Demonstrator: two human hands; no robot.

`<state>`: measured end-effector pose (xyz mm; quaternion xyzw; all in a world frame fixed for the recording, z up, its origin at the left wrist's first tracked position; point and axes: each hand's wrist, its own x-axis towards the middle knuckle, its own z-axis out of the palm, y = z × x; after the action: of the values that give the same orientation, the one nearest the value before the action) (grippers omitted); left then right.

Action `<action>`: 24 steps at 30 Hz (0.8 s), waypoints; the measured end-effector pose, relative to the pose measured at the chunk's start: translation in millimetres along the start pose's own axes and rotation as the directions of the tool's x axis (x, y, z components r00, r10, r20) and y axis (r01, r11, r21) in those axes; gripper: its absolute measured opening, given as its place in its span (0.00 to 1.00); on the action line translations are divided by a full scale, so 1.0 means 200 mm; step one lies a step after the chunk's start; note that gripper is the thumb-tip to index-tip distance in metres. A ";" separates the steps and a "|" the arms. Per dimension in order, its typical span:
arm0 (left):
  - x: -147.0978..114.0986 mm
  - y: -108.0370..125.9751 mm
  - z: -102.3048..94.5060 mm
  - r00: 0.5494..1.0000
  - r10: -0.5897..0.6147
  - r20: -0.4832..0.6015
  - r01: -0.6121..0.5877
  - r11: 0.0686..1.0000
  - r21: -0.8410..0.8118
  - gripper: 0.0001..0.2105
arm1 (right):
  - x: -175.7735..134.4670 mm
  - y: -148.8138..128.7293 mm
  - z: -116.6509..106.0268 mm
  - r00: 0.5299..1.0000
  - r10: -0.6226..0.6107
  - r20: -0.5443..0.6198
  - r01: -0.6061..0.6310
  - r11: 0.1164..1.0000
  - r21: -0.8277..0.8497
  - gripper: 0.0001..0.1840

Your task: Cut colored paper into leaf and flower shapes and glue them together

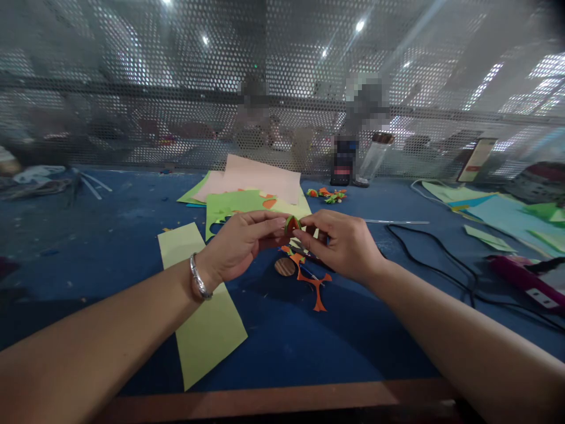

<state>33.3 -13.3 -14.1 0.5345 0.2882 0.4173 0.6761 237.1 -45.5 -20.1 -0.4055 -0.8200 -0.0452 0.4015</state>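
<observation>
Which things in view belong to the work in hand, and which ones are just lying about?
Likely part of the work:
green-and-orange paper piece, being held
green sheet with cut-out holes
orange paper offcut

Probably just lying about:
phone
clear bottle with brown lid
magenta power strip

A perforated metal screen (pixel 185 106) rises behind the blue tabletop (pixel 265 347), with bright lights (pixel 360 25) showing in its upper part. Near its foot a dark smartphone (pixel 344 162) stands upright, and just right of it is a clear bottle (pixel 373 162) with a brown cap. Farther right stands a narrow pale box (pixel 479 159). A black cable (pixel 435 235) curves over the tabletop, passing near a magenta power strip (pixel 507 272) with white sockets. At far left, thin white strips (pixel 90 185) lie near a blurred, pale bundle (pixel 39 174).
</observation>
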 end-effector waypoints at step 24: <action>0.01 -0.01 -0.01 0.995 0.097 -0.013 -0.095 0.991 0.099 0.07 | 0.00 0.00 -0.01 1.000 0.017 -0.001 -0.018 1.000 -0.013 0.10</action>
<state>33.4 -11.3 -17.1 0.5765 0.2883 0.4393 0.6257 237.4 -46.0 -18.7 -0.4152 -0.8160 -0.0469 0.3995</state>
